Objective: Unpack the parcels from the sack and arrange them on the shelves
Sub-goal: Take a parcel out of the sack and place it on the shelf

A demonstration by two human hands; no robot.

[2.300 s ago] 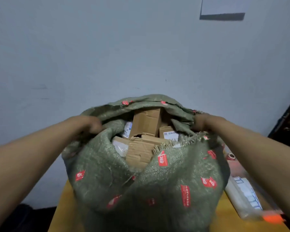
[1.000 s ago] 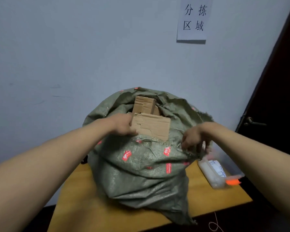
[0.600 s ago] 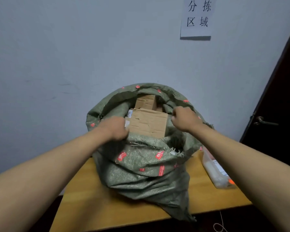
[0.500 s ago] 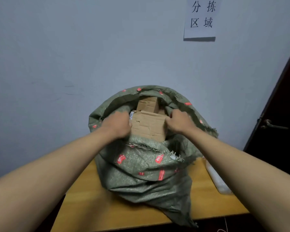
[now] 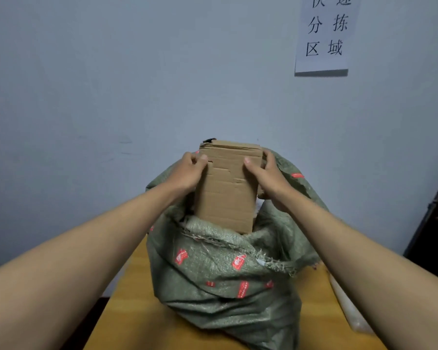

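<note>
Both hands, left hand (image 5: 187, 170) and right hand (image 5: 266, 174), clamp the upright cardboard parcel (image 5: 226, 188) by its side edges; its lower end sits inside the sack (image 5: 225, 274) mouth, long axis vertical.

Dim, flat bluish indoor light, soft shadow under wall sign (image 5: 323, 34), slight overall blur, wide-angle stretch at edges.

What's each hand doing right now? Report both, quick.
Left hand: grips the left edge of the cardboard box.
Right hand: grips the box's right edge, above the sack.
</note>
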